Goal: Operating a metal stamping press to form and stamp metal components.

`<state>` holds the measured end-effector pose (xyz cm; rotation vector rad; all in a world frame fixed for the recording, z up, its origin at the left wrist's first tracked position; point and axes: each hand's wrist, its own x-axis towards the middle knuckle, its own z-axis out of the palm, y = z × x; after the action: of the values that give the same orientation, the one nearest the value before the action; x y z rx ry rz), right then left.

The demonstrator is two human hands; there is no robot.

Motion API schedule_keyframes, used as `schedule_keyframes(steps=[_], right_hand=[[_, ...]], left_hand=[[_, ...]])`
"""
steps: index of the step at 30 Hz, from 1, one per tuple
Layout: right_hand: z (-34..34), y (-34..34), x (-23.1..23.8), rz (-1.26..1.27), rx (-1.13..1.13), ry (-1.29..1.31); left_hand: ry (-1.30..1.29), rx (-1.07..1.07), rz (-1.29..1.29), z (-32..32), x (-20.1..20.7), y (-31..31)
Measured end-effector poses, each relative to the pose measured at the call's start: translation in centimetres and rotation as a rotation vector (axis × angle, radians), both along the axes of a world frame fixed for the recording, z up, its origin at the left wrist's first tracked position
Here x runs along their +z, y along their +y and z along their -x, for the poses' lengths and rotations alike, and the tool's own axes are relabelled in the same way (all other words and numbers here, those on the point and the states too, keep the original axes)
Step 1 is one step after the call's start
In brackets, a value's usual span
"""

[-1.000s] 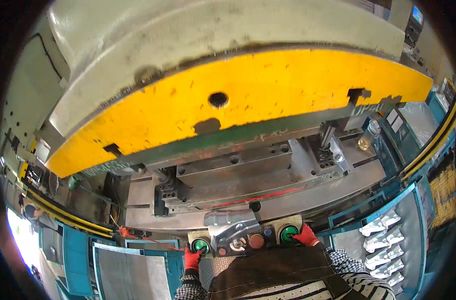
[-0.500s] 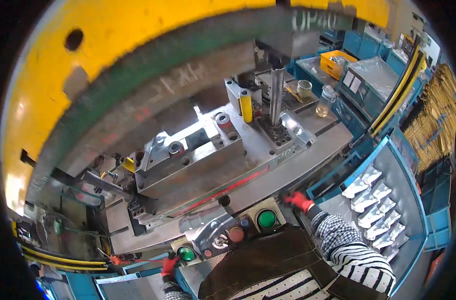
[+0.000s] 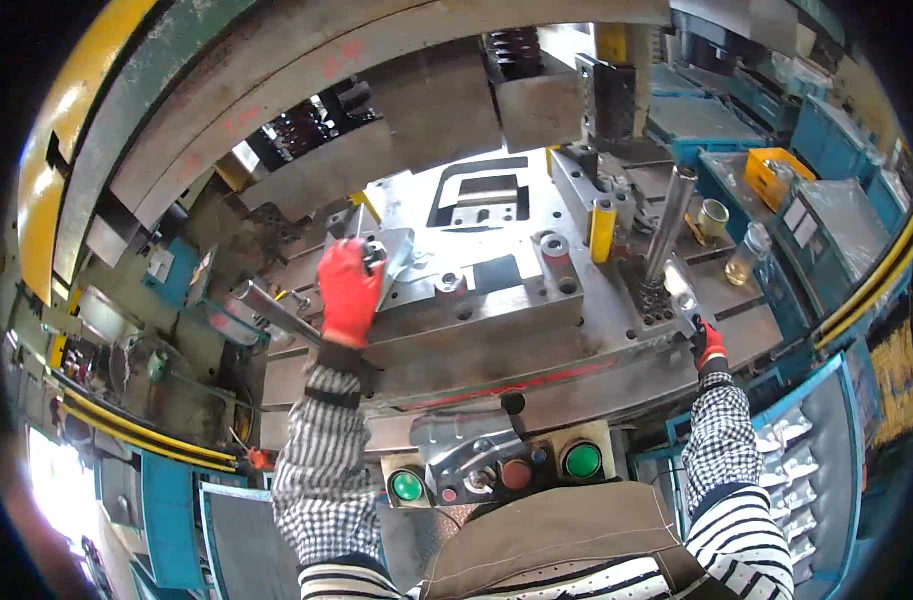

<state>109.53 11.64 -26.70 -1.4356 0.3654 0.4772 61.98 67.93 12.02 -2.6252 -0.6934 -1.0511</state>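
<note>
My left hand (image 3: 349,292), in a red glove with dark fingertips, reaches over the left end of the lower die (image 3: 466,325). Its fingers are closed at the edge of a shiny bent sheet-metal part (image 3: 404,258) there; motion smears it a little. Out to the right, my right hand (image 3: 710,343), gloved alike, is closed on the lower end of a silver stamped metal part (image 3: 680,288). That part leans beside the right guide post (image 3: 668,225) on the press bed. The upper die (image 3: 426,100) hangs raised above the lower one.
A control box with two green buttons (image 3: 407,486) and a red button (image 3: 516,474) stands before me. Right of it, a blue-rimmed bin (image 3: 844,440) holds several stamped parts. A clear jar (image 3: 748,254), a metal cup (image 3: 712,217) and a yellow crate (image 3: 776,172) lie beyond.
The upper die has risen. My left hand has gone from beside the left green button up to the lower die. The right hand has moved from near the bin to the silver part.
</note>
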Motion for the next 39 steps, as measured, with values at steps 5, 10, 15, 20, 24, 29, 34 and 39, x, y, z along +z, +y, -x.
schedule_keyframes(steps=[5, 10, 15, 20, 24, 29, 34, 39], right_hand=[[-5.0, -3.5, -2.2, 0.049, -0.085, -0.190], [-8.0, -8.0, -4.2, -0.042, -0.222, -0.345], [-6.9, -18.9, -1.4, 0.092, -0.139, -0.639], [8.1, -28.1, 4.2, 0.648, 0.195, -1.052], [13.6, -31.8, 8.1, 0.674, 0.313, -0.820], [17.5, -24.6, 13.0, 0.990, 0.577, -1.209], [18.9, -7.8, 18.4, 0.382, 0.589, -1.324], [18.3, 7.6, 26.3, 0.242, 0.725, -1.691]], left_hand=[[0.286, 0.252, -0.153, -9.9, -1.5, 0.6], [0.175, 0.235, -0.094, -13.8, -3.8, 0.8], [-0.296, -0.119, -0.009, -10.3, -2.0, 2.5], [-0.347, -0.224, 0.306, 2.9, 1.5, -5.7], [-0.250, -0.114, 0.587, 13.6, -4.3, -10.2], [-0.224, -0.052, 0.756, 17.1, -16.8, -18.8], [-0.284, 0.039, 0.761, 17.1, -25.5, -23.4], [-0.278, 0.215, 0.705, 19.5, -26.4, -25.2]])
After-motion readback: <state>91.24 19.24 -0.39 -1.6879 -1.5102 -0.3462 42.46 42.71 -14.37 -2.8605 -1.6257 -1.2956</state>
